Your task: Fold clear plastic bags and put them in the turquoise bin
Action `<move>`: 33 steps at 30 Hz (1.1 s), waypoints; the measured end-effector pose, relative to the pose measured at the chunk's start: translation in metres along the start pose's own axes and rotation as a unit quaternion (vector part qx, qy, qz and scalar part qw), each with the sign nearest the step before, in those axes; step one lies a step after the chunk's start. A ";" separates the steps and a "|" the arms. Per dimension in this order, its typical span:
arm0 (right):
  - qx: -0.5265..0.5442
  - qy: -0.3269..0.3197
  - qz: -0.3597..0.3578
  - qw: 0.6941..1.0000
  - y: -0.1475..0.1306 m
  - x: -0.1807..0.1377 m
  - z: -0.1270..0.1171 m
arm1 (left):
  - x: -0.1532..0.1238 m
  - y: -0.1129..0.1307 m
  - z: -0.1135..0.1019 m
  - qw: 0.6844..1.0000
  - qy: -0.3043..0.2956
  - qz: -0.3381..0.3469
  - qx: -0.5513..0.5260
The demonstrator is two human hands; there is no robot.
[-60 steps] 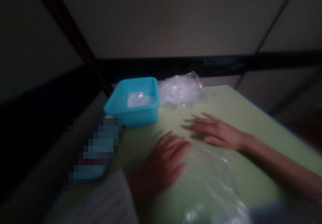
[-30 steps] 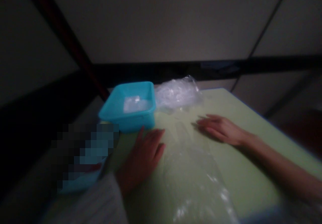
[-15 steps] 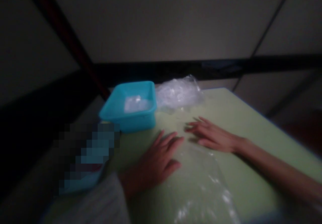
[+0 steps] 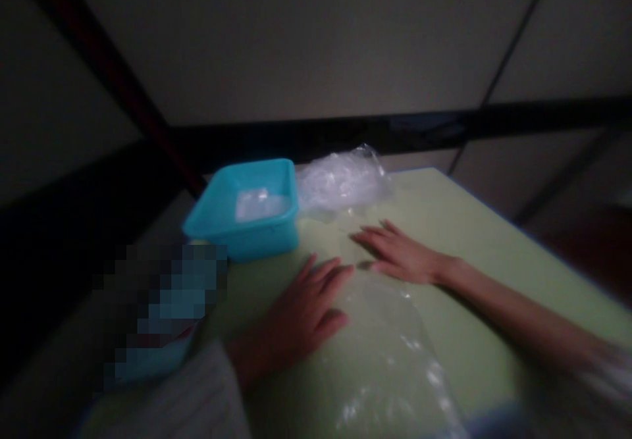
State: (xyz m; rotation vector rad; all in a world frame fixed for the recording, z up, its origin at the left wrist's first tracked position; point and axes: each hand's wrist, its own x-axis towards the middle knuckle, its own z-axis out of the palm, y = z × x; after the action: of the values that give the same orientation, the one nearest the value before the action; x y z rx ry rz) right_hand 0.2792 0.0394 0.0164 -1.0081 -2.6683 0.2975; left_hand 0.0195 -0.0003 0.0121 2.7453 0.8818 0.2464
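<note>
A clear plastic bag point(image 4: 390, 353) lies flat on the pale green tabletop point(image 4: 474, 228), reaching down to the bottom of the view. My left hand point(image 4: 306, 307) rests palm down at the bag's left side, its fingers spread and holding nothing. Farther right, my right hand point(image 4: 402, 253) is stretched out flat near the bag's far end, fingers apart. Whether its fingertips press on the film or on the bare table, I cannot tell. Beyond the hands sits a crumpled heap of clear plastic bags point(image 4: 340, 179).
A turquoise plastic basin point(image 4: 257, 238) stands at the table's far left, with clear plastic pieces point(image 4: 259, 203) inside. A blurred-out patch point(image 4: 178, 301) covers something light blue along the left edge. A panelled wall point(image 4: 306, 44) rises behind the table.
My right hand has shifted slightly away from me and its fingers lie flatter. My left hand has hardly moved on the bag. The whole view has swung a little, moving things leftward.
</note>
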 end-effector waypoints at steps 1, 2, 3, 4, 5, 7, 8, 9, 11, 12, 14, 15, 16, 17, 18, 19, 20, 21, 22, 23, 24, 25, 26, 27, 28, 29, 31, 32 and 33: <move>-0.003 0.000 0.002 1.000 0.000 0.000 0.000 | 0.000 -0.001 0.000 1.000 0.003 0.001 -0.003; -0.005 -0.001 0.001 1.000 0.000 0.001 -0.001 | 0.000 -0.002 0.001 1.000 0.010 0.001 -0.007; -0.006 0.001 -0.003 1.000 0.000 0.001 -0.002 | 0.000 -0.004 0.001 1.000 0.021 0.000 -0.011; -0.005 0.006 -0.009 1.000 0.000 0.001 -0.002 | 0.001 -0.005 0.001 0.999 0.034 -0.001 -0.014; -0.002 0.011 -0.018 1.000 0.000 0.001 -0.003 | 0.003 -0.007 0.002 0.999 0.047 -0.002 -0.016; 0.007 0.023 -0.040 0.999 0.000 0.000 -0.005 | 0.007 -0.012 0.003 0.998 0.066 -0.007 -0.014; 0.013 0.027 -0.051 0.998 0.000 0.000 -0.005 | 0.009 -0.015 0.003 0.997 0.071 -0.010 -0.012; 0.018 0.030 -0.059 0.998 0.000 0.000 -0.005 | 0.011 -0.018 0.003 0.997 0.073 -0.014 -0.009; 0.027 0.032 -0.066 0.997 -0.001 0.000 -0.005 | 0.015 -0.023 0.004 0.996 0.080 -0.025 -0.002; 0.030 0.032 -0.066 0.997 -0.001 -0.001 -0.005 | 0.016 -0.025 0.004 0.996 0.085 -0.030 0.002; 0.033 0.027 -0.061 0.997 -0.002 -0.001 -0.005 | 0.019 -0.028 0.004 0.995 0.090 -0.038 0.007; 0.034 0.025 -0.056 0.998 -0.002 -0.001 -0.005 | 0.020 -0.029 0.003 0.995 0.091 -0.043 0.009; 0.031 0.023 -0.050 0.998 -0.002 -0.001 -0.004 | 0.021 -0.029 0.003 0.995 0.090 -0.049 0.010; 0.027 0.024 -0.042 0.998 -0.002 -0.001 -0.004 | 0.022 -0.029 0.003 0.995 0.088 -0.056 0.010; 0.020 0.025 -0.035 0.999 -0.002 -0.001 -0.004 | 0.022 -0.029 0.002 0.994 0.087 -0.061 0.010; 0.014 0.026 -0.033 0.999 -0.001 -0.001 -0.004 | 0.022 -0.029 0.002 0.994 0.086 -0.064 0.008; 0.009 0.028 -0.034 0.999 -0.001 -0.001 -0.004 | 0.022 -0.028 0.001 0.994 0.088 -0.061 0.006; 0.008 0.030 -0.039 0.999 0.000 -0.001 -0.004 | 0.022 -0.027 0.000 0.995 0.090 -0.051 0.003; 0.010 0.031 -0.046 0.998 0.000 -0.002 -0.004 | 0.022 -0.027 -0.001 0.995 0.091 -0.037 0.001; 0.015 0.031 -0.055 0.998 0.000 -0.002 -0.005 | 0.021 -0.026 -0.001 0.996 0.091 -0.022 -0.002; 0.021 0.030 -0.063 0.997 -0.001 -0.002 -0.005 | 0.021 -0.025 -0.002 0.996 0.090 -0.010 -0.003; 0.026 0.029 -0.069 0.997 -0.001 -0.002 -0.006 | 0.020 -0.025 -0.003 0.996 0.088 -0.003 -0.005; 0.031 0.027 -0.073 0.996 -0.002 -0.003 -0.007 | 0.019 -0.024 -0.003 0.996 0.087 -0.001 -0.006; 0.034 0.026 -0.075 0.996 -0.003 -0.003 -0.007 | 0.019 -0.024 -0.004 0.996 0.088 -0.001 -0.008; 0.036 0.029 -0.077 0.996 -0.003 -0.003 -0.007 | 0.018 -0.024 -0.004 0.996 0.089 -0.002 -0.012; 0.038 0.032 -0.078 0.996 -0.004 -0.003 -0.008 | 0.018 -0.024 -0.004 0.996 0.092 -0.001 -0.015; 0.042 0.037 -0.084 0.995 -0.005 -0.004 -0.007 | 0.017 -0.024 -0.003 0.995 0.093 0.007 -0.023; 0.045 0.036 -0.088 0.994 -0.005 -0.004 -0.007 | 0.018 -0.024 -0.003 0.995 0.091 0.011 -0.026; 0.047 0.035 -0.092 0.994 -0.005 -0.004 -0.007 | 0.018 -0.024 -0.003 0.995 0.090 0.013 -0.029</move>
State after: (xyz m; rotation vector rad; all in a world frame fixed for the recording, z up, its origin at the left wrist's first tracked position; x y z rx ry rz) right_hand 0.2812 0.0336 0.0238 -0.7256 -2.6329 0.3402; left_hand 0.0196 0.0298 0.0091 2.7147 0.8685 0.5224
